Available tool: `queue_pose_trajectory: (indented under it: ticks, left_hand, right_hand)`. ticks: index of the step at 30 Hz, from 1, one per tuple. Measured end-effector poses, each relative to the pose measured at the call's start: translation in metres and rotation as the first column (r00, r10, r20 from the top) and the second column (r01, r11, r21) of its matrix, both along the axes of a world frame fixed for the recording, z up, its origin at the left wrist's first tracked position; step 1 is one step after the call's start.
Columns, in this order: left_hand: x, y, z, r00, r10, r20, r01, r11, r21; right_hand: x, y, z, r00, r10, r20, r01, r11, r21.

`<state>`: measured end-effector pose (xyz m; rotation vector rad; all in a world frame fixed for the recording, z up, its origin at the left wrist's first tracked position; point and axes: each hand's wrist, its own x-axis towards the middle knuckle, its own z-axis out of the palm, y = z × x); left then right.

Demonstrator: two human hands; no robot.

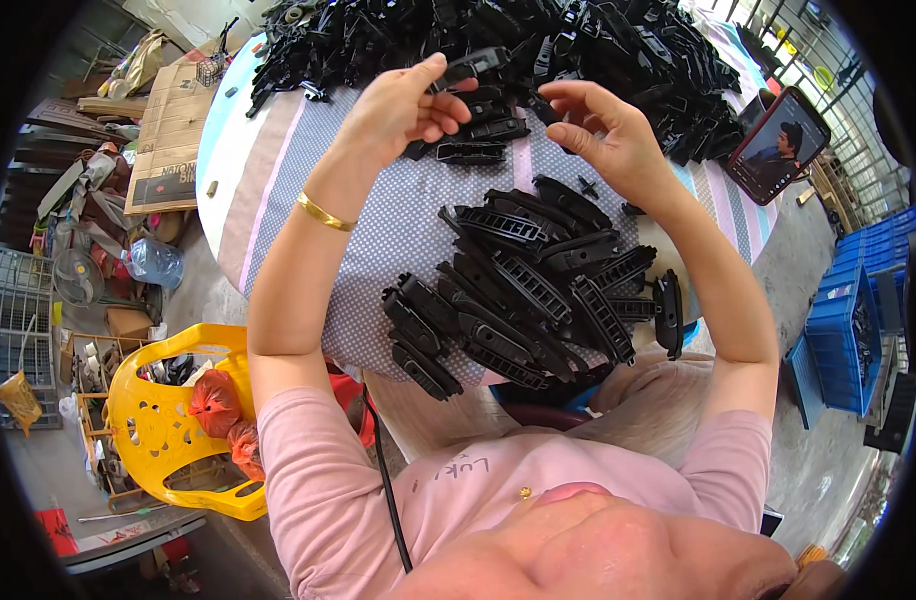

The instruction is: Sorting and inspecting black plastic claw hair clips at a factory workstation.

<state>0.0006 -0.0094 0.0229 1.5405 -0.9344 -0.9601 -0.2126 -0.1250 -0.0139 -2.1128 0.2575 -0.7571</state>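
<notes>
the round desk [378, 230], under a dotted and striped cloth, serves as the landmark. along its far edge lies the big heap [538, 50] of black plastic parts, by far the larger share, so by the look of it most of the work is left. on the near side of the desk, closer to the person, sits a smaller pile [528, 285] of like parts laid loosely side by side, which seem to be the handled ones; whether they are finished i cannot tell. off the desk's near-left edge stands a yellow chair [168, 420] with red bags on it, and off its right side blue crates [858, 320]. at the desk's right rim leans a phone [778, 145] with a lit screen. above the desk's middle, the left hand [398, 105] is closed round one black part [473, 65], pinched between thumb and fingers just before the heap. the right hand [608, 135] is close beside it, fingers curled narrow; it may pinch a tiny piece, but that is too small to tell. a small black pin [586, 186] lies on the cloth just under that hand.
</notes>
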Motion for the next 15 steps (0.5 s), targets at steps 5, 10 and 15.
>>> queue_pose_trajectory:
  ticks: [5,10,15]
  left_hand:
    - [-0.013,0.001,-0.006,0.979,-0.108,-0.17,0.122,0.99,0.076]
    - [-0.023,0.003,-0.006,0.87,-0.309,-0.384,0.326,0.945,-0.022]
    - [-0.039,0.001,-0.022,0.815,-0.398,-0.421,0.323,0.915,-0.24]
  right_hand:
    - [0.002,0.006,0.002,0.983,0.055,0.177,-0.083,0.984,0.156]
    - [0.0,0.005,0.005,0.948,0.03,0.317,-0.09,0.98,0.176]
    - [0.001,0.005,-0.002,0.95,-0.04,0.309,0.057,0.997,-0.048]
